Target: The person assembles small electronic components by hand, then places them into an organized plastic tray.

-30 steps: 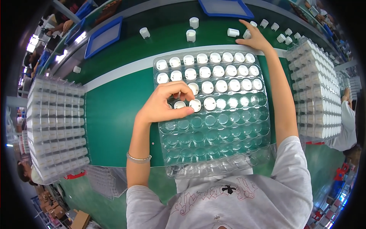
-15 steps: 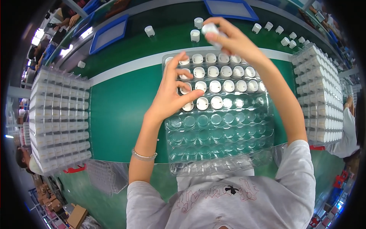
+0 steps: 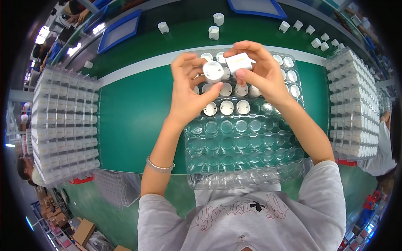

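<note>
My left hand point(image 3: 189, 90) holds a round white plastic cap point(image 3: 212, 71) by its rim, raised above a clear blister tray point(image 3: 245, 167). My right hand point(image 3: 259, 73) pinches a second white piece point(image 3: 239, 62), squarish, right beside the first; the two pieces nearly touch. Under both hands the tray's far rows hold white round parts point(image 3: 226, 107), while its near rows are bare pockets. The tray lies on a green table point(image 3: 130, 121).
Stacks of filled clear trays stand at the left point(image 3: 63, 125) and right point(image 3: 354, 104). Loose white parts point(image 3: 214, 26) and blue flat trays point(image 3: 119, 29) lie at the table's far side. Another person's arm point(image 3: 383, 142) shows at the right edge.
My right hand came back from the far side of the table with a white piece. My left hand lifted off the tray with a cap, and both met above the tray.
</note>
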### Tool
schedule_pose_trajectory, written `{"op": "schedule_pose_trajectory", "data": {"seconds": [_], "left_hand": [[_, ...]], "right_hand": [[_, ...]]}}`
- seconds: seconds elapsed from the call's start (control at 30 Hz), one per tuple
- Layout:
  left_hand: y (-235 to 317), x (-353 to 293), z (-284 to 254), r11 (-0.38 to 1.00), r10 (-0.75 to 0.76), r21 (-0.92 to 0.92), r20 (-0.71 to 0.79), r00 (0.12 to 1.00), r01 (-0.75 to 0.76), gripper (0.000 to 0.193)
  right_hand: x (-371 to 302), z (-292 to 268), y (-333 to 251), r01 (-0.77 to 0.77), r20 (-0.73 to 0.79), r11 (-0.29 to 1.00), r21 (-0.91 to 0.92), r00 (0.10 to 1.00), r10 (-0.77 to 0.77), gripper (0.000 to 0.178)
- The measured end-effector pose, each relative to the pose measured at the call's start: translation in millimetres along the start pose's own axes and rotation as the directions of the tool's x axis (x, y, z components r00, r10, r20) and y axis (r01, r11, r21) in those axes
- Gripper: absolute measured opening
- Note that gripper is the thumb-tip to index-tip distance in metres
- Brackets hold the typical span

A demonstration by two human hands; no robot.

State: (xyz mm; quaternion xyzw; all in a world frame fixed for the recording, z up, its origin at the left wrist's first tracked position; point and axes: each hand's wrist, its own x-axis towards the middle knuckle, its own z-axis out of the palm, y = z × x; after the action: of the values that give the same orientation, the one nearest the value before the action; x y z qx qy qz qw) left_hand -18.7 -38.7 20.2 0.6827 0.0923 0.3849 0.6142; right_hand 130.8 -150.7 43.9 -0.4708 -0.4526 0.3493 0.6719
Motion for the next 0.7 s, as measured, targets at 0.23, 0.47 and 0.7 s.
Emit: {"op": "schedule_pose_trajectory", "data": {"seconds": [0.23,0.47,0.7], "left_hand": [[4,3,1,0.954,0.023,0.29,0.163,0.986,-0.07,0.033],[1,3,-2,0.975,0.114,0.182,0.082,0.99,-0.128,0.038],[3,3,0,0.99,0.073,0.115,0.037,0.997,-0.077,0.042]], "right_hand": [[-4,-7,-1,0.352,0.176,0.875,-0.333,0.935,-0.309,0.037],[-2,-16,-10,0.31,0.142,0.877,-0.366,0.951,-0.277,0.033],[4,-15,-7,0.428,0.104,0.729,-0.533,0.889,-0.446,0.03]]}}
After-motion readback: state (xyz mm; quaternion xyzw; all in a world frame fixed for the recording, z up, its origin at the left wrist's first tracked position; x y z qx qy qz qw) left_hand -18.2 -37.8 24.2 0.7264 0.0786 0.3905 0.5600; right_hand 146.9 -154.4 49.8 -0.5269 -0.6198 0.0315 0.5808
